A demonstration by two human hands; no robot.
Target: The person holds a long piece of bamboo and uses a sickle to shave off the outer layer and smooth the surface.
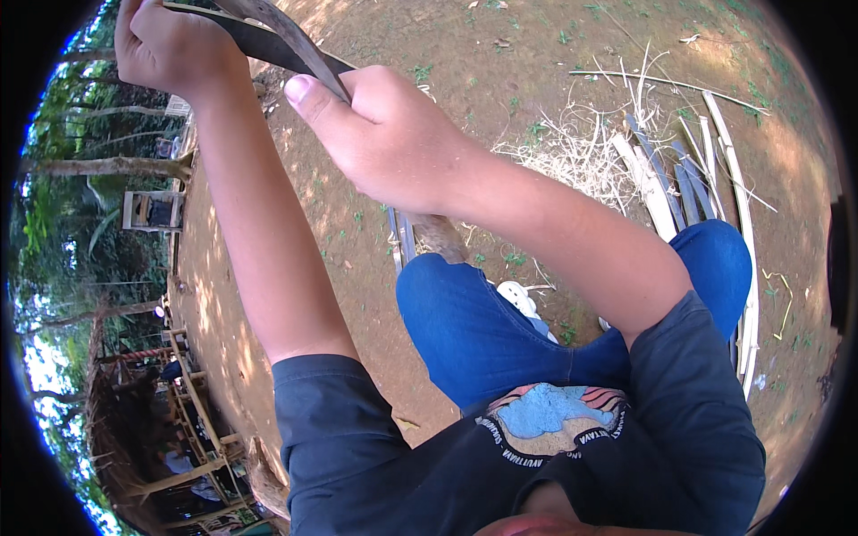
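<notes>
At the upper left, my left hand (179, 46) is raised and closed, partly cut off by the frame's top. A flat, dark bamboo strip (255, 40) runs from beside it toward my right hand. My right hand (384, 134) is wrapped round a knife, thumb along its base. The knife's curved grey-brown blade (304, 46) rises across the strip and leaves the picture at the top. Rough brown wood (438, 237) shows below my right wrist; I cannot tell whether it is the knife's handle.
Thin pale shavings (572, 147) are heaped on the dirt ground beyond my knees. Pale and dark split strips (657, 188) lie beside them; a long pale strip (749, 295) runs past my right knee. Two dark strips (402, 237) lie by my left knee. A wooden shelter (188, 438) stands left.
</notes>
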